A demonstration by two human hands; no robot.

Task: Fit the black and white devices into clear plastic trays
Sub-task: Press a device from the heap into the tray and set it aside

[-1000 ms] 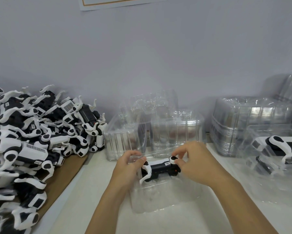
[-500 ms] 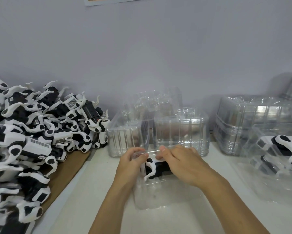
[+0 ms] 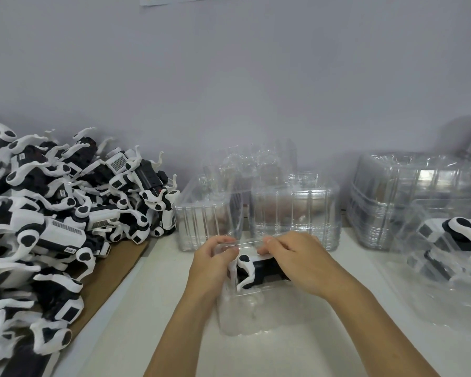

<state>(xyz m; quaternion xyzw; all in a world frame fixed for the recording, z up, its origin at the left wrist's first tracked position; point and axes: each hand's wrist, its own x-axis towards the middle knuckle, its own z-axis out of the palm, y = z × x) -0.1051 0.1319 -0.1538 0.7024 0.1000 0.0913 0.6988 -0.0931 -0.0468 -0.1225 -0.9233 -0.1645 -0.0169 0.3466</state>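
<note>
A black and white device lies in the far end of a clear plastic tray on the white table in front of me. My left hand grips the tray's left far corner, thumb and fingers curled on its rim beside the device's white leg. My right hand lies over the device's right half with fingers curled across it, fingertips at the tray's far rim. Most of the device's right part is hidden under that hand.
A big pile of loose black and white devices sits on brown cardboard at the left. Stacks of empty clear trays stand behind my hands and at the right. A packed tray with a device is far right.
My right hand has moved from pinching the device's right end to lying over it, and the device has sunk lower into the tray. The left hand stays at the tray's corner.
</note>
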